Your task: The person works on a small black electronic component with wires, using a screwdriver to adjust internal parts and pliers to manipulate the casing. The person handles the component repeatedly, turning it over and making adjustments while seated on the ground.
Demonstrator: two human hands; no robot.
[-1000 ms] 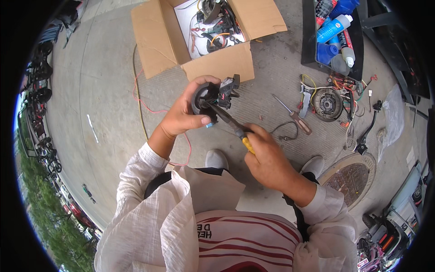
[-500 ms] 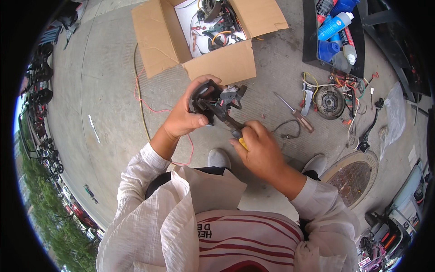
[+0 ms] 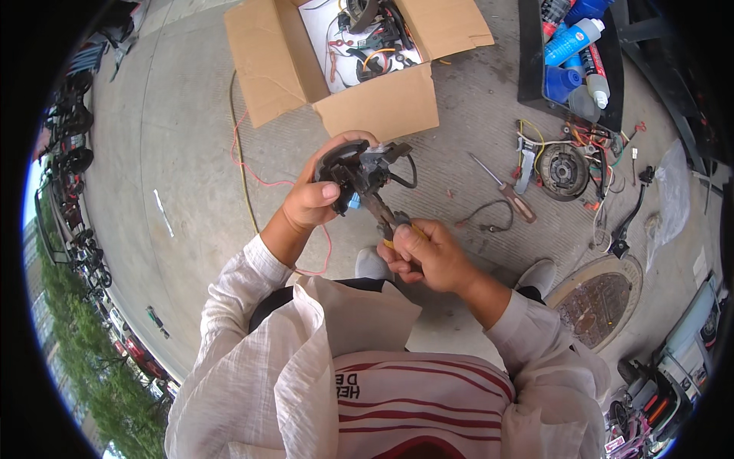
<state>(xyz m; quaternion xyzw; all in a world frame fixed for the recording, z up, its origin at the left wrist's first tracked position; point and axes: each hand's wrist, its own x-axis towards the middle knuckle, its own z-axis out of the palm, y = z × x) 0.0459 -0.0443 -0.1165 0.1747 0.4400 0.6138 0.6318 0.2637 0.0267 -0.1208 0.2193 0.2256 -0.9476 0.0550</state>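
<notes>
My left hand (image 3: 307,200) is wrapped round a curved black housing (image 3: 335,167), thumb pressed on its near side. Metal and plastic pieces, a looped black cable and a small blue connector (image 3: 354,201) show on this part. In my right hand (image 3: 434,251) is a pair of pliers (image 3: 388,216) with yellow handles, the fingers closed round the grips. The jaws reach up to the underside of the part; whether they grip anything on it I cannot tell. Both hands are in front of my body, above the ground.
An open cardboard box (image 3: 378,103) holding loose wires and parts stands ahead. A black bin (image 3: 533,73) of bottles is at the far right. On the concrete lie a screwdriver (image 3: 517,201), a round drum part (image 3: 563,171), wiring, a black lever (image 3: 633,218) and a plastic bag (image 3: 670,191).
My right hand has turned and shifted slightly down and left, so the pliers' jaws now show. The housing has tilted in my left hand, and its looped cable stands out to the right.
</notes>
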